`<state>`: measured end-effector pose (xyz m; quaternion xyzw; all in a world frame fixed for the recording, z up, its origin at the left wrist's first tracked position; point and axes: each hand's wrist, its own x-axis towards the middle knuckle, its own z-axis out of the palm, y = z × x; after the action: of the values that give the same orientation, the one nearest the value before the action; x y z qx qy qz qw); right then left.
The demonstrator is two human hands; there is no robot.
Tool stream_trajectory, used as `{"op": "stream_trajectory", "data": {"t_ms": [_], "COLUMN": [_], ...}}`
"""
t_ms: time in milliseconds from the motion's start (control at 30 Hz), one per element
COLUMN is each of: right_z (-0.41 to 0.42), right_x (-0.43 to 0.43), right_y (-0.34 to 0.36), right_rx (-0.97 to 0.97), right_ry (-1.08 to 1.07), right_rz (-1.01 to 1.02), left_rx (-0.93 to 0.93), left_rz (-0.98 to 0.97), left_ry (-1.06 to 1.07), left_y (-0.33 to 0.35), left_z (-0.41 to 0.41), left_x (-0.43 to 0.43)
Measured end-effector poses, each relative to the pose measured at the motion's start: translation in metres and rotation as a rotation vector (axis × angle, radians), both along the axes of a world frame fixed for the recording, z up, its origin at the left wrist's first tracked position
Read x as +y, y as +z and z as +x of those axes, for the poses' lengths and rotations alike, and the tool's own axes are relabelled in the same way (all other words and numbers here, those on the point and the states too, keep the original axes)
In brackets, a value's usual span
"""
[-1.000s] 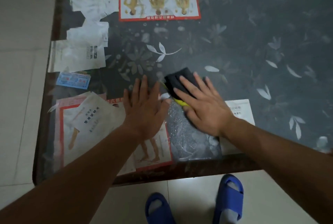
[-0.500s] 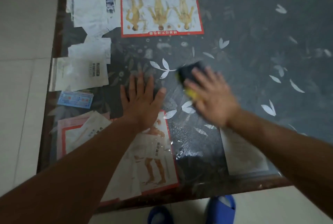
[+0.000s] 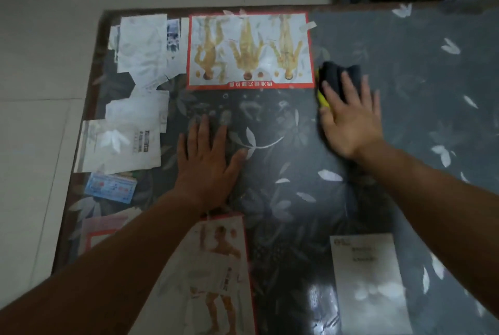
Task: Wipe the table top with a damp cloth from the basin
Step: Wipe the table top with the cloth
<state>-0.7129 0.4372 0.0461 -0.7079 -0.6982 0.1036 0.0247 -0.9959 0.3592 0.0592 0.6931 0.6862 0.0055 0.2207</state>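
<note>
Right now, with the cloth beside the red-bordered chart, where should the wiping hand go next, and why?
Probably sweep the right hand rightward across the far table top. It presses the cloth beside the chart; wet sheen shows only near the front edge, so the far right looks unwiped.

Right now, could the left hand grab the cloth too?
Probably yes. The left hand rests flat nearby with only table top between, though the right hand covers most of the cloth.

Dark cloth (image 3: pixel 340 73) w/ yellow edge — bunched flat on table top (image 3: pixel 421 70).
</note>
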Motion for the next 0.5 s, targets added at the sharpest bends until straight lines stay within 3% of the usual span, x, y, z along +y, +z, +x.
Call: {"op": "stream_trajectory", "data": {"t_ms": [33,100,200,267,333,433,500], "right_z": [-0.008,-0.036,-0.058,-0.037,-0.013,-0.012,-0.038], "right_x": [0.016,0.017,-0.035,-0.033,0.01,0.084,0.09], "right_y": [0.001,0.0,-0.005,-0.005,-0.009,-0.004,-0.005], "right_rx": [0.032,0.025,0.054,0.003,-0.033,0.024,0.007], "right_ry": [-0.059,0.042,0.574,0.76,0.576,0.094,0.074], "right_rz": [-0.032,-0.017,0.036,0.018,0.085,-0.013,0.003], "left_rx": [0.013,0.046,0.065,0.078,0.09,0.081,0.066], "left_rz": [0.003,0.002,-0.022,-0.046,-0.076,-0.139,-0.179], "left_ry": [0.008,0.032,0.065,0.049,0.008,-0.01,-0.018], "left_y": [-0.002,-0.004,-0.006,-0.007,-0.009,-0.007,-0.004], "left_z": [-0.002,-0.002,0.002,0.002,0.0,-0.005,-0.005], "left_x": [0.013,0.037,0.063,0.073,0.077,0.08,0.082]}}
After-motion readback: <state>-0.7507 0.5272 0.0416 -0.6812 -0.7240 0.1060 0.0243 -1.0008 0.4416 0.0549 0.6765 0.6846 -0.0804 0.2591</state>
